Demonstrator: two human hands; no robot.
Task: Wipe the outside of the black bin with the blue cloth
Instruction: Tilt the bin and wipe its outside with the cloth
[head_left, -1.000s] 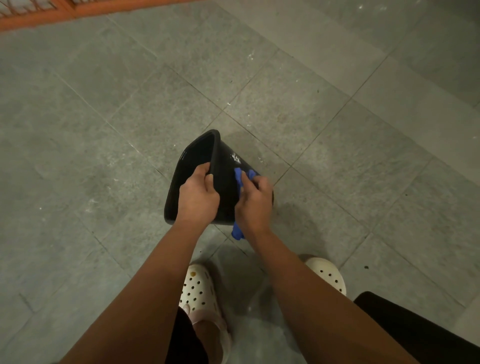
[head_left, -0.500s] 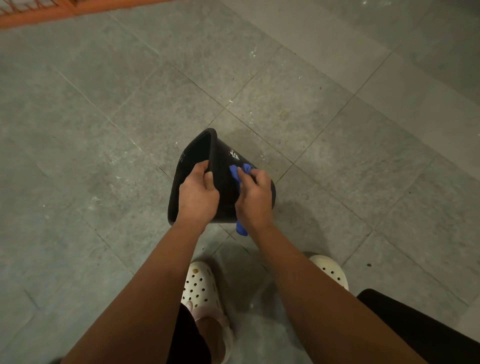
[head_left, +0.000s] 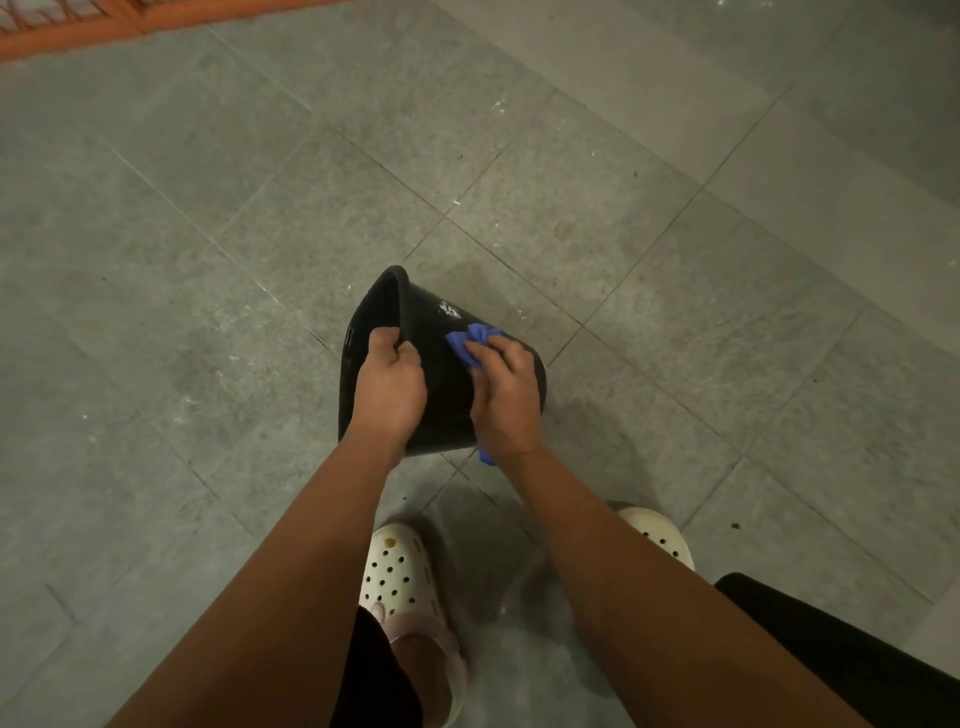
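The left hand (head_left: 389, 387) grips the rim of the black bin (head_left: 436, 374), thumb inside and fingers curled over the edge. The right hand (head_left: 504, 389) presses the blue cloth (head_left: 470, 340) flat against the outer wall of the bin; one end of the cloth hangs out below the wrist. The bin is tipped, with its mouth turned to the left. Under the bin is a grey tiled floor (head_left: 208, 260), and near the bin, toward the person, stand two white perforated clogs (head_left: 397, 577).

Bare forearms, no sleeves; cream perforated clogs (head_left: 400, 577) on feet; black garment (head_left: 841, 654) at legs.
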